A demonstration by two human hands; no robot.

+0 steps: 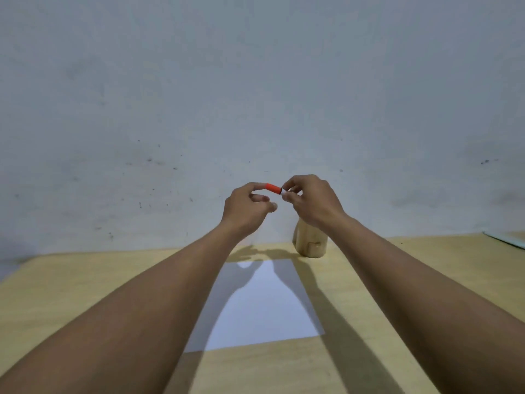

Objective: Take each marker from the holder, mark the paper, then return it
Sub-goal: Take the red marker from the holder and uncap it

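Observation:
Both my hands are raised above the table's far side, in front of the wall. My left hand (245, 207) pinches the red cap (273, 187) of a marker between fingertip and thumb. My right hand (311, 201) grips the marker's white body (284, 193), mostly hidden inside the fingers. The cap sits against the body's end; whether it is fully on I cannot tell. Below my right wrist stands the wooden holder (311, 243), its top hidden by my hand. A white sheet of paper (264, 302) lies flat on the wooden table (85, 280), shaded by my arms, with no visible marks.
A grey-blue wall (255, 95) rises right behind the table. A pale flat object (508, 240) pokes in at the table's far right edge. My forearms stretch across the paper's left and right sides.

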